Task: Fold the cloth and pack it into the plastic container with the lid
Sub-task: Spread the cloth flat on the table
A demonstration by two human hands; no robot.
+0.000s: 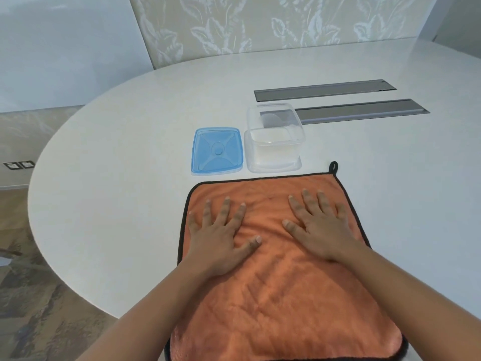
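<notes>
The white rounded surface (130, 178) takes up most of the room here, with a leaf-patterned wall panel (260, 22) behind it. Spread flat on its near side lies the orange microfibre cloth (273, 295), unfolded, edged in black, with a small black hanging loop (333, 166) at its far right corner. Two long grey recessed slots (325, 89) run across the surface beyond it. Both of the person's hands lie on the far half of the cloth, palms down: the left hand (221, 235) with fingers straight and spread, gripping nothing, only pressing on the fabric, and the right hand (320, 227) the same, flat and splayed beside it, the two apart. Just past the cloth's far edge stands the clear plastic container (276, 142), uncovered and with nothing in it, its far side overlapping the nearer slot. The blue translucent lid (217, 151) lies flat just to its left, close but apart. No brand, label or writing can be read on any of these.
</notes>
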